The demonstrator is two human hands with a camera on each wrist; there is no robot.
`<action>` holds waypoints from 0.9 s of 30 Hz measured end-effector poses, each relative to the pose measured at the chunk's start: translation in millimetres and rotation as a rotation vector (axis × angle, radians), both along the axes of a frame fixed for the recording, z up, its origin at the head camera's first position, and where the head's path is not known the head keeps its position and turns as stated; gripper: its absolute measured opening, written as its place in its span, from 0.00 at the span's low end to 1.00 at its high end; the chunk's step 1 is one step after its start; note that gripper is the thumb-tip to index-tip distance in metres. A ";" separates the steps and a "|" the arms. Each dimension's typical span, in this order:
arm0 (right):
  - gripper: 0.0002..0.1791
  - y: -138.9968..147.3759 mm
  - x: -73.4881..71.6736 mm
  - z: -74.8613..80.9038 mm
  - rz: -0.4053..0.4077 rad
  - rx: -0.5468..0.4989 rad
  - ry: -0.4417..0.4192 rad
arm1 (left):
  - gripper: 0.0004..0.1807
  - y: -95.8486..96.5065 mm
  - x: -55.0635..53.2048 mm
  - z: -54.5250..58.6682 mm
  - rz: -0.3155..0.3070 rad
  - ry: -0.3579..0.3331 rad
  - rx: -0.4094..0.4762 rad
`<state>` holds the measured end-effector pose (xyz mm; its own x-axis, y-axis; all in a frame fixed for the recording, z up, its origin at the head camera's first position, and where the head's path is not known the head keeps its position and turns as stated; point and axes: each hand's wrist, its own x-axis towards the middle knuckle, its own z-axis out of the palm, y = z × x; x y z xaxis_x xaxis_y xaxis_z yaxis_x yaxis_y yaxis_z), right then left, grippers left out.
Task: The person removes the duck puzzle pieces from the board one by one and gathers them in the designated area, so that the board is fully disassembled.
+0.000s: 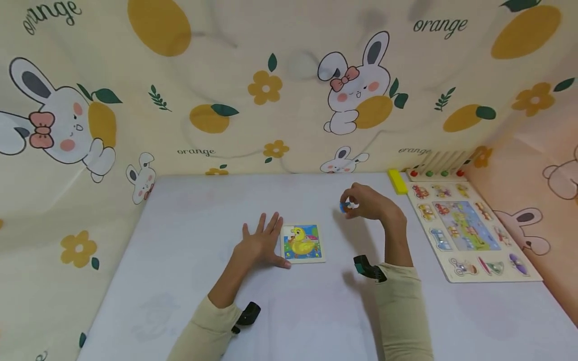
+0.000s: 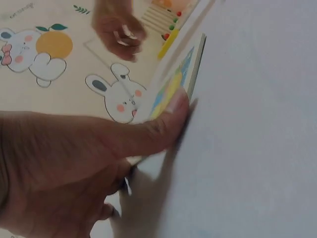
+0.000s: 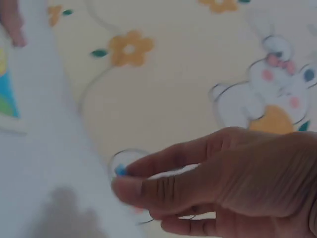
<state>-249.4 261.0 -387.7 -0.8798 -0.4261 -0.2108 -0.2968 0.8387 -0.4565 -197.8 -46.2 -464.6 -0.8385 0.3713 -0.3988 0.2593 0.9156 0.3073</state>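
Observation:
A square duck puzzle [image 1: 303, 242] in a pale frame lies flat on the white table, showing a yellow duck on a blue ground. My left hand [image 1: 259, 248] rests along its left side with straight, spread fingers; the thumb [image 2: 168, 114] reaches the frame's lower left corner. Held above the table to the right of the puzzle, my right hand [image 1: 368, 201] pinches a small, partly blue piece [image 1: 345, 206] between thumb and fingers. In the right wrist view only a bit of blue [image 3: 120, 170] shows at the fingertips, the rest being hidden.
At the right lies a large wooden picture board [image 1: 471, 233] with several shaped pieces. Behind it stands a rack of wooden rods [image 1: 440, 168] with red and green beads, beside a yellow block [image 1: 397, 181]. A printed rabbit-and-orange cloth [image 1: 235, 75] rises behind the table.

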 end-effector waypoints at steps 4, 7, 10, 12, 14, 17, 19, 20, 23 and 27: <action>0.14 -6.3 -8.2 -17.2 0.004 0.114 -0.108 | 0.72 -4.9 0.1 -10.8 -0.012 -0.005 0.000; 0.15 -12.0 -11.5 -24.8 0.001 0.179 -0.166 | 0.73 -6.1 -0.6 -18.0 -0.026 -0.002 0.001; 0.18 -16.4 -13.1 -27.8 -0.016 0.219 -0.188 | 0.73 -5.0 -0.8 -12.5 -0.028 0.000 -0.006; 0.19 -18.4 -14.0 -27.6 -0.038 0.231 -0.196 | 0.73 -4.7 -2.3 -9.8 -0.033 0.006 -0.010; 0.20 -18.9 -14.0 -26.3 -0.063 0.243 -0.211 | 0.72 -4.0 -4.4 -11.4 -0.035 0.009 -0.009; 0.21 -19.6 -14.1 -25.4 -0.090 0.259 -0.231 | 0.73 -3.8 -8.2 -18.6 -0.036 0.014 -0.013; 0.21 -19.7 -14.3 -26.2 -0.094 0.268 -0.235 | 0.72 -3.4 -9.4 -20.7 -0.029 0.009 -0.012; 0.20 -19.9 -14.4 -27.0 -0.091 0.270 -0.233 | 0.73 -3.3 -9.7 -21.6 -0.028 0.005 -0.014; 0.18 -19.7 -14.4 -27.6 -0.079 0.273 -0.222 | 0.73 -3.5 -10.1 -23.3 -0.024 -0.002 -0.005; 0.17 -20.1 -13.3 -28.1 -0.078 0.270 -0.218 | 0.74 -4.2 -8.8 -22.5 -0.022 -0.009 -0.008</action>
<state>-262.7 240.9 -415.9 -0.8293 -0.2626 -0.4933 -0.1471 0.9542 -0.2607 -206.5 -50.5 -487.1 -0.8263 0.3865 -0.4096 0.2767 0.9121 0.3025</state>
